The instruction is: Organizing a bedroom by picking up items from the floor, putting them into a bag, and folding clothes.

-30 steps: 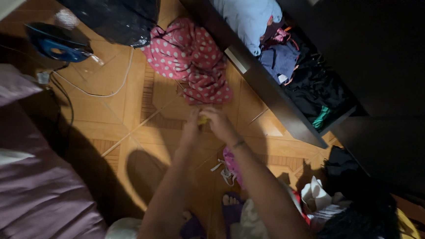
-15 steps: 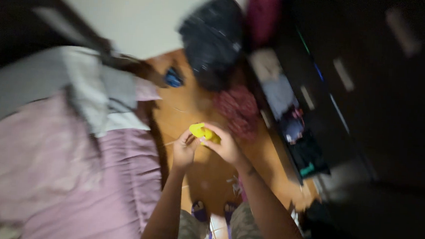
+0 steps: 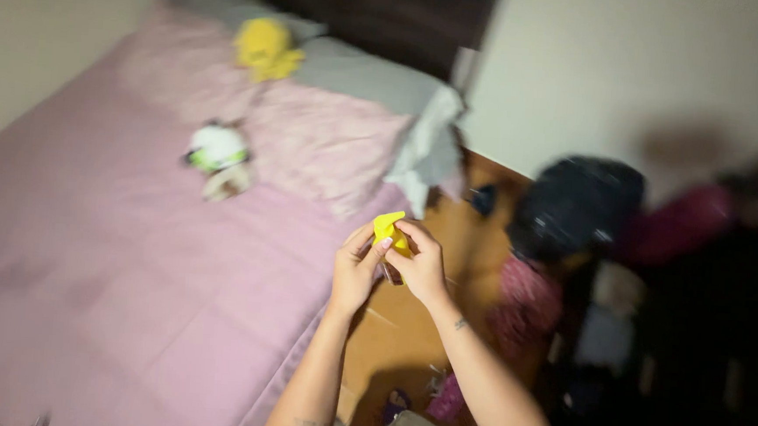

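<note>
A small yellow cloth item (image 3: 388, 228) is pinched between my two hands in the middle of the head view. My left hand (image 3: 355, 269) grips it from the left with thumb and fingers. On the right side, my right hand (image 3: 420, 264) curls over it. Both hands are raised above the edge of a bed with a pink sheet (image 3: 111, 293). The frame is blurred by motion.
On the bed lie a pink pillow (image 3: 326, 144), a grey pillow (image 3: 378, 86), a yellow soft item (image 3: 266, 48) and a white and green item (image 3: 216, 150). A black bag (image 3: 577, 208) and a red spotted cloth (image 3: 522, 305) sit on the wooden floor (image 3: 397, 346) to the right.
My view has swung from the floor and the open drawer up and left to the bed. Both hands rose from the floor holding the yellow cloth item.
</note>
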